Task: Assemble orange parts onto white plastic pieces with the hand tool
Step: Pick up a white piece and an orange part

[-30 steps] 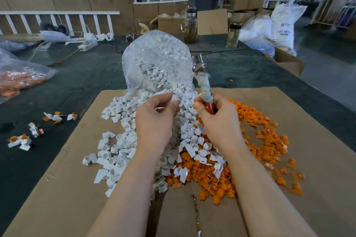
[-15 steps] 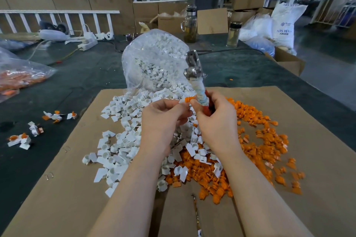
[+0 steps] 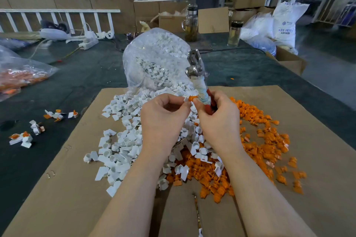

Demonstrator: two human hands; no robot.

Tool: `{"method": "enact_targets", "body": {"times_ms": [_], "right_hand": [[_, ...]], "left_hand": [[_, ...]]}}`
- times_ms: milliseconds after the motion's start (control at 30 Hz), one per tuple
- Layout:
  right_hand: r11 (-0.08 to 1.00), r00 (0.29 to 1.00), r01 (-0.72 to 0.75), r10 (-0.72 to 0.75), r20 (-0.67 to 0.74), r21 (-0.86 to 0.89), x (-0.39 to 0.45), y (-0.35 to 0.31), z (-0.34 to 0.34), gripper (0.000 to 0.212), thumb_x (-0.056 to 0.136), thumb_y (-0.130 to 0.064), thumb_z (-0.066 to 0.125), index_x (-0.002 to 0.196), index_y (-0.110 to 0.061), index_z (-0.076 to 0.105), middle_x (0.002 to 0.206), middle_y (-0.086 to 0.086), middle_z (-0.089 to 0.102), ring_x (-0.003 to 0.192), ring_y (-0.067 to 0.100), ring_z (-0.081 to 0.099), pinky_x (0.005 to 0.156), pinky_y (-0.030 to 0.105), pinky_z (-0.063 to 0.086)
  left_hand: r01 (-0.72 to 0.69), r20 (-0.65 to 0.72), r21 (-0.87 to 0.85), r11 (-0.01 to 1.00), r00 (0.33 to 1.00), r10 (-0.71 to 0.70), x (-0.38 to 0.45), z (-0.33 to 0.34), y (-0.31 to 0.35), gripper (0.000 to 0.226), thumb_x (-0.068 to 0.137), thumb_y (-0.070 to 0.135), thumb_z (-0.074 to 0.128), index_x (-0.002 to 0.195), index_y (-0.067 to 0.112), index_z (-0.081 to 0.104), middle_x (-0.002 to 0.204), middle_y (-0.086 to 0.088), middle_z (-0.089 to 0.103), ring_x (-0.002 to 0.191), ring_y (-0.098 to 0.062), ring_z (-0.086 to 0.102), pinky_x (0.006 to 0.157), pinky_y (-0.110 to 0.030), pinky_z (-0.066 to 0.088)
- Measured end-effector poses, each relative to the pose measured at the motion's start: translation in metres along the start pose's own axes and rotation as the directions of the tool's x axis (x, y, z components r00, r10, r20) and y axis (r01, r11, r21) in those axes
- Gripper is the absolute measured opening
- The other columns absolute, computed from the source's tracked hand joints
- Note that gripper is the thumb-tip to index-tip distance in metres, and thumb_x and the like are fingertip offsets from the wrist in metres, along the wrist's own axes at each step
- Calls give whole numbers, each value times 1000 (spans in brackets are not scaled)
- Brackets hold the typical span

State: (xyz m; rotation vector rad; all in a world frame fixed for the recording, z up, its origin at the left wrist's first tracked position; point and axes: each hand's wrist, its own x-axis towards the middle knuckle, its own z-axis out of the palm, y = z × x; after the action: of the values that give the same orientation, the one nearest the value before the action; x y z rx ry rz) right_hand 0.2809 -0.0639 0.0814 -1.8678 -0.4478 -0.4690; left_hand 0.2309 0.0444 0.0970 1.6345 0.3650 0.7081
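Desk (image 3: 86,75): cardboard (image 3: 57,188) with parts
Left hand (image 3: 161,119): pinched orange part (image 3: 191,98)
Right hand (image 3: 219,121): gripped tool (image 3: 198,81)

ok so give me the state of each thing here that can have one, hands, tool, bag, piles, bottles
left hand: grip pinches a small white plastic piece
right hand: grip curled round the hand tool, fingertips at an orange part
metal-headed hand tool with wrapped handle: upright, head up
clear plastic bag of white pieces: open, spilling onto the cardboard sheet
loose orange parts pile: unassembled
two glass bottles: upright
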Motion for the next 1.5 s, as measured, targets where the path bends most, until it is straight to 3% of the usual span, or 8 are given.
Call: {"method": "enact_targets", "body": {"times_ms": [400,633,900,967,1133,1233,1333,1500], "right_hand": [[1000,1000,-16,16,13,-3,-1,-1,1,21,88,-15,70,109,-16,66,92,-9,69,85,1,65,72,16,53],[990,990,-58,41,133,129,2,-4,-4,12,90,-18,67,102,-19,68,82,-15,67,78,-7,63,64,6,46],[983,969,-101,62,240,155,3,-6,-7,12,93,-15,63,99,-23,68,83,-3,71,77,11,66,68,26,55],[976,955,-127,72,289,178,4,-6,-10,12,92,-15,64,97,-26,68,86,-3,71,83,13,67,72,28,56],[978,885,-160,84,457,130,8,0,-24,12,90,-18,65,92,-30,63,81,-15,65,76,1,62,66,12,47],[987,848,-153,106,519,49,9,1,-29,9,90,-18,65,98,-21,62,92,6,67,82,19,64,76,30,52],[990,820,-130,135,557,-48,9,1,-29,18,88,-21,67,104,-15,62,98,10,66,87,24,64,82,43,51],[997,905,-74,82,418,-36,7,2,-21,8,90,-27,66,91,-21,62,76,-5,62,66,5,58,61,22,46]], "left_hand": [[-28,23,13,1000,999,28,-1,3,-3,16,77,14,81,70,24,72,66,7,73,60,-6,67,56,-15,51],[-4,-7,-18,1000,1000,4,1,1,-2,17,77,13,82,72,25,70,66,8,73,61,-6,68,56,-15,52],[7,3,-5,1000,1000,-7,3,-2,-4,17,80,21,82,70,25,69,68,3,73,73,-24,73,72,-41,61],[9,9,-16,1000,1000,-9,5,-3,-4,15,82,19,80,72,23,69,68,3,74,73,-24,73,70,-36,61],[36,14,-171,985,999,-35,8,-9,-4,7,86,13,75,82,11,69,69,2,74,69,-12,74,60,-15,54],[7,-5,-238,971,1000,-9,11,-12,-4,8,87,10,73,81,12,68,67,4,72,68,-12,73,63,-15,54],[2,-20,-296,955,1000,-8,15,-15,-5,10,88,7,71,80,10,66,63,5,70,65,-12,72,68,-20,57],[1,-15,-215,977,1000,-5,15,-15,-6,11,86,10,74,79,12,66,65,4,71,67,-13,73,64,-20,57]]}}
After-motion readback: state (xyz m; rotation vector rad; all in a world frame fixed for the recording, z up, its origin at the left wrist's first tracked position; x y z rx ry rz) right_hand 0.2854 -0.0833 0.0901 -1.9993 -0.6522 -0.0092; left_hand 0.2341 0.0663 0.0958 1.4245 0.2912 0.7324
